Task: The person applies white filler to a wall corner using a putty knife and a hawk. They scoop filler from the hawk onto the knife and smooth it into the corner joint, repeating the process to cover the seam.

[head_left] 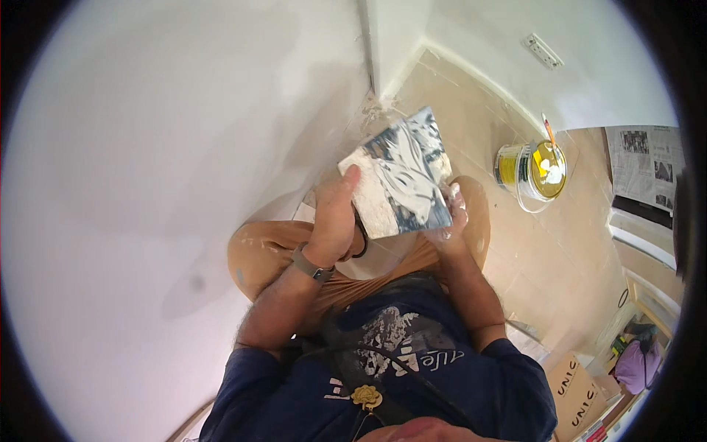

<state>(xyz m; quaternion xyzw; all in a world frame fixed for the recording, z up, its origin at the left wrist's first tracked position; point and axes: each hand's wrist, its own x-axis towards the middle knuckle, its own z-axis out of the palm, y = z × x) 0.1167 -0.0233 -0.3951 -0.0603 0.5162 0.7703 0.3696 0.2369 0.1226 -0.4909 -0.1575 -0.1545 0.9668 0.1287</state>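
Board (394, 188), blue and off-white, one: is hanging between both hands above the legs, its face tilting upward, presumably so that the white paste (405, 173) is lying on it rather than sliding off. Left hand (333, 225), one: is clamping the board's left edge, thumb pressing the face and fingers hiding beneath, apparently leaving most of the surface free. Right hand (455, 212), one: is closing round the right edge, its fingers carrying white smears, the underside not showing; both hands are seemingly sharing the weight from opposite sides. Watch (311, 264), one: is encircling the left wrist, clear of the paste. Legs (259, 249), tan-clad, two: are bending and spreading, probably giving the board room. Tub (508, 168), yellow-labelled, wire-handled, one: is standing on the floor (515, 250) to the right, seemingly for easy reach, a white blob (551, 172) sitting on top. Stick (549, 130), orange, one: is leaning at its rim, perhaps for ready picking. Newspaper (642, 166): is covering a surface at far right, probably shielding it. Cartons (577, 390): are standing at lower right, well apart.
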